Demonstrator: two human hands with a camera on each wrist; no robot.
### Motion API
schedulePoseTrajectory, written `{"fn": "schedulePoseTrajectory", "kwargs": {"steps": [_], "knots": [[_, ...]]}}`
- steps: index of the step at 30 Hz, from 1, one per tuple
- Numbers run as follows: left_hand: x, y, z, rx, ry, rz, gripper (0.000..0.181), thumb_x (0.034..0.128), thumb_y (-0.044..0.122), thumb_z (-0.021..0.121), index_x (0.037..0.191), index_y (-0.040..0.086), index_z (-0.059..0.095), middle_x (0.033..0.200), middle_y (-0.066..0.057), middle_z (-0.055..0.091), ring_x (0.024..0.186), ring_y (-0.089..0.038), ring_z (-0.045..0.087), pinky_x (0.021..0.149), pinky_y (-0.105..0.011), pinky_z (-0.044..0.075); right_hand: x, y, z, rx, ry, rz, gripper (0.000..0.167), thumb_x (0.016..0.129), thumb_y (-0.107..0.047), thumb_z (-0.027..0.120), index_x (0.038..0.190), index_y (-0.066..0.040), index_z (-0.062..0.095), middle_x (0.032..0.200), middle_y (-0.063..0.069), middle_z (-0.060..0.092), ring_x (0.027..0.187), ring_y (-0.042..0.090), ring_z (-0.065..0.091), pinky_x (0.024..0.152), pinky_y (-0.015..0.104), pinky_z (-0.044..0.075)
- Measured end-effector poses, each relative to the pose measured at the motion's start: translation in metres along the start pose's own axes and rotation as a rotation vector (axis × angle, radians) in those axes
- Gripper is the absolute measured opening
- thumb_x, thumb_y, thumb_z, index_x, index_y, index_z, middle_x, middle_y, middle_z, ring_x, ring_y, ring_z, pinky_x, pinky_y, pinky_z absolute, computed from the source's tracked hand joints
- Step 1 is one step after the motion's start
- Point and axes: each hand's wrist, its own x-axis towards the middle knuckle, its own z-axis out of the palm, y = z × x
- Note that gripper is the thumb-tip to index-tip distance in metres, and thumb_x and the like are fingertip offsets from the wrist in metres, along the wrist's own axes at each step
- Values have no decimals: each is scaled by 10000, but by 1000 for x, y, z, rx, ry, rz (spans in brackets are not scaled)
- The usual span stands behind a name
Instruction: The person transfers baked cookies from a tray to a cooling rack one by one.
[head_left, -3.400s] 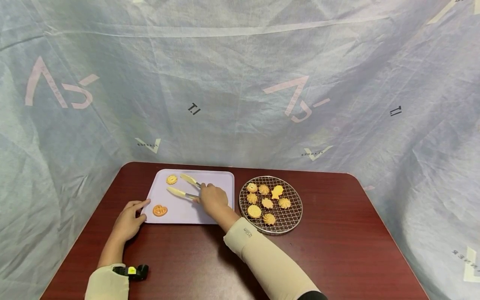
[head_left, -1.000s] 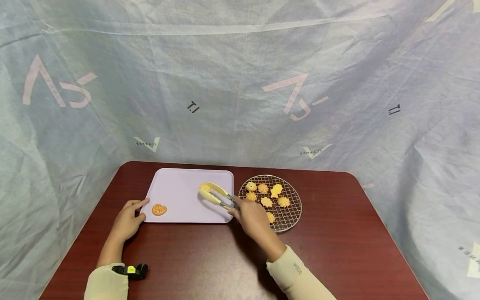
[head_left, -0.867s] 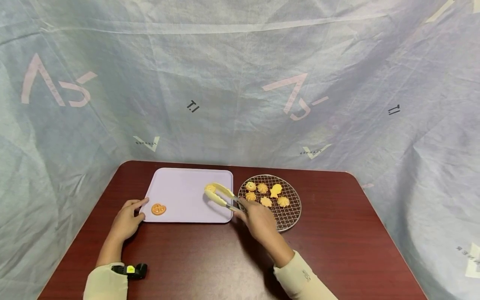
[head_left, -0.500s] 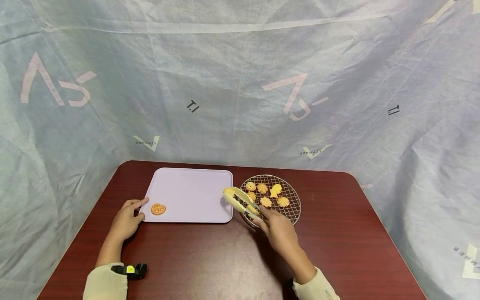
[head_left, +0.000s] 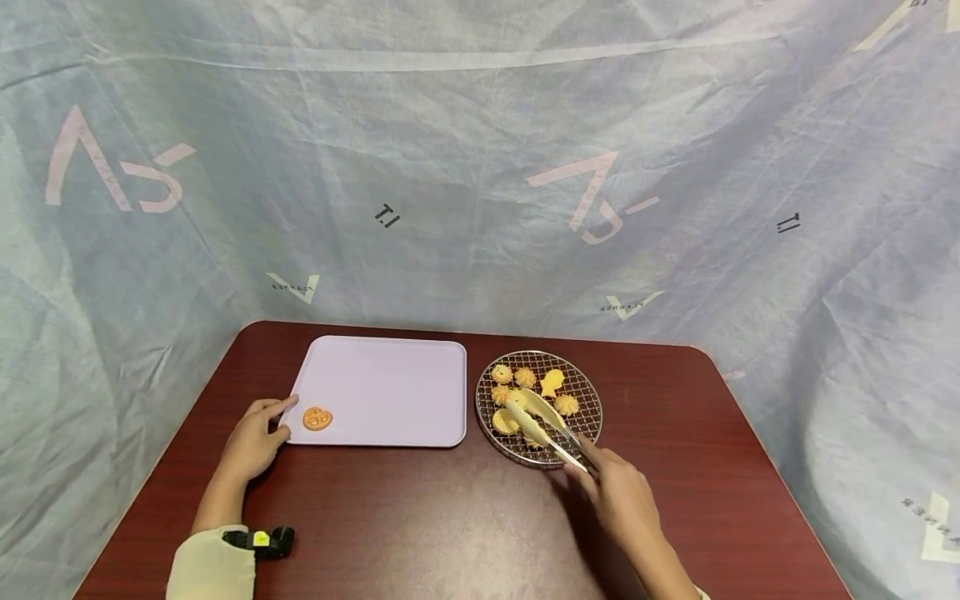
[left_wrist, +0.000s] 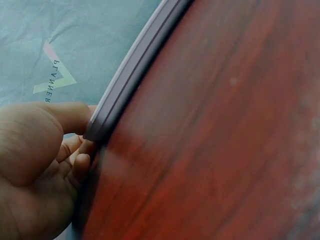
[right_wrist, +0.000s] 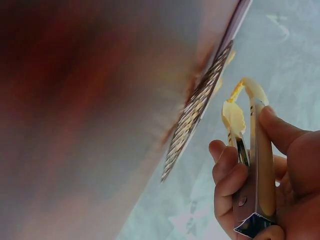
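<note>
My right hand (head_left: pixel 622 496) grips a pair of tongs (right_wrist: pixel 262 150) with pale yellow tips and metal arms. A round cookie (head_left: pixel 517 399) sits between the tong tips, over the round wire rack (head_left: pixel 589 426); whether it touches the rack I cannot tell. My left hand (head_left: pixel 253 442) holds the near left corner of the lilac tray (head_left: pixel 382 392). In the left wrist view, my left hand (left_wrist: pixel 37 155) has one digit at the tray rim (left_wrist: pixel 127 75) and curled fingers lower down. A brown heart-shaped pretzel cookie (head_left: pixel 317 418) lies on the tray near that hand.
On the rack lie several cookies, among them a fish-shaped one (head_left: pixel 552 382), a flower-shaped one (head_left: pixel 567 405) and a round one (head_left: pixel 505 422). The tray and rack stand side by side on a dark red wooden table (head_left: pixel 420 525). A grey printed cloth (head_left: pixel 465 208) hangs behind.
My right hand has carried the round cookie in the tongs from the tray's far left, rightward to above the rack. My left hand has stayed at the tray corner.
</note>
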Motion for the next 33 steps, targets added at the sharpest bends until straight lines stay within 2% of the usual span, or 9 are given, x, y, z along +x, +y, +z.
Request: {"fn": "schedulePoseTrajectory", "kwargs": {"steps": [4,8,12,19,26,33], "knots": [[0,0,0,1,1,3,539,935,-26,561,1472,-51,518,1369,-316,462,1184,-467,504,962,-642,401,-4,14,-8,-11,-2,34,510,905,-263,792,1361,-66,676,989,146,741,857,385,718,695,559,530],[0,-1,0,3,10,7,540,932,-28,558,1470,-53,520,1364,-315,466,1181,-463,504,961,-637,399,3,25,-12,-16,-32,89,541,937,-282,758,1410,-51,633,1152,215,728,1008,454,697,791,612,517],[-1,-1,0,6,9,9,538,934,-25,557,1469,-56,518,1364,-317,464,1174,-461,507,954,-637,403,17,35,-13,-44,-60,120,562,960,-328,727,1434,-51,609,1203,241,706,1065,482,669,829,634,500],[0,-1,2,4,9,9,539,935,-24,559,1471,-54,517,1366,-311,465,1173,-457,510,951,-632,406,52,46,-5,-100,-69,91,562,968,-347,711,1421,-28,614,1212,275,693,1024,503,669,777,624,516],[0,-3,3,3,0,-2,543,940,-24,561,1480,-47,509,1378,-316,454,1191,-465,499,965,-644,396,87,47,4,-138,-131,84,560,984,-369,686,1431,-41,609,1204,291,690,967,500,677,731,599,527],[1,-2,2,2,-3,0,542,944,-25,558,1483,-45,507,1376,-313,456,1172,-454,504,949,-630,403,103,42,9,-149,-143,70,504,974,-374,700,1380,-79,657,1021,279,709,791,490,678,588,570,501]]}}
